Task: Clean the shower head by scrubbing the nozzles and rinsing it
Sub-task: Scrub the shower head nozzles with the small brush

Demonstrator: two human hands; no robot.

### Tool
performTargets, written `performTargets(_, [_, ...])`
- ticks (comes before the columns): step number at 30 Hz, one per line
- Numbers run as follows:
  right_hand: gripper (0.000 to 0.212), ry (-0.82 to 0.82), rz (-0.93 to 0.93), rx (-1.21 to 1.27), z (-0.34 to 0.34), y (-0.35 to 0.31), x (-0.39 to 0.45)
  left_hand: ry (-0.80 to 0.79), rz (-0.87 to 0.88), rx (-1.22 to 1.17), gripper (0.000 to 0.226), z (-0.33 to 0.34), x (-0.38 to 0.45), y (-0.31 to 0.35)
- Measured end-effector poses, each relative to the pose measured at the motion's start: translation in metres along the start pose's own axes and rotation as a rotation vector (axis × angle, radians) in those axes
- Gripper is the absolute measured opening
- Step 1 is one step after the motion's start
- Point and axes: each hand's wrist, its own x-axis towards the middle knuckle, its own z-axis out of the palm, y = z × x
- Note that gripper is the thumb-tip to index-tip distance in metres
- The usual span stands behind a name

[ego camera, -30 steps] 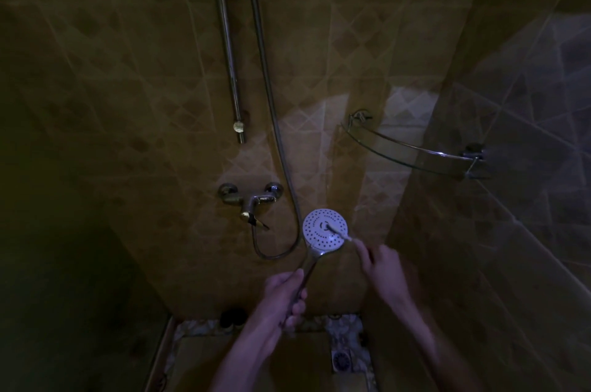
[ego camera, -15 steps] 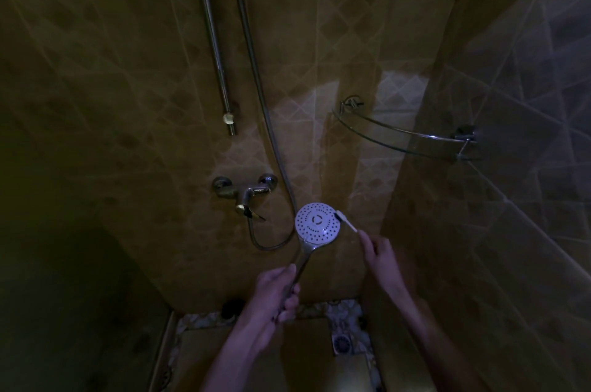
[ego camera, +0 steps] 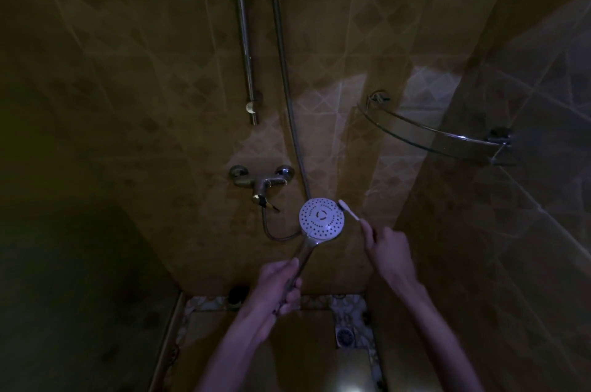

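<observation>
Shower head (ego camera: pixel 321 218): stiff, light, likely slippery, best gripped by its handle, where left hand (ego camera: pixel 277 287) wraps it; right hand (ego camera: pixel 388 251) pinches toothbrush (ego camera: pixel 349 211) at its rim.

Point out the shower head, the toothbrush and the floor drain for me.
shower head (ego camera: pixel 321 218), head view, middle of the white nozzle face.
toothbrush (ego camera: pixel 348 210), head view, on the white neck just below the bristles.
floor drain (ego camera: pixel 345 334), head view, centre of the round grate.

hose (ego camera: pixel 289 110) behind head, shelf (ego camera: pixel 435 136) right
</observation>
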Motion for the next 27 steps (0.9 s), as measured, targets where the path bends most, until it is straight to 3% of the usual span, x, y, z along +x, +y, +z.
performTargets(4, [0.063,-0.078,-0.076,-0.183,0.032,-0.01,-0.024,0.028,-0.013,-0.015,0.022,-0.01,0.002,0.003])
performTargets(7, [0.063,-0.079,-0.16,-0.231,0.043,-0.015,-0.027,0.039,-0.017,-0.001,0.021,-0.018,0.007,0.005])
performTargets(14, [0.052,-0.01,0.021,-0.24,0.033,-0.022,0.03,-0.008,0.039,0.096,0.023,-0.032,0.009,0.019])
performTargets(20, [0.054,-0.105,-0.256,-0.312,0.058,-0.057,-0.009,-0.003,0.028,0.131,0.023,-0.061,0.019,0.024])
performTargets(27, [0.057,-0.019,-0.091,-0.386,0.047,-0.061,0.055,-0.038,0.07,0.155,0.025,-0.077,0.025,0.031])
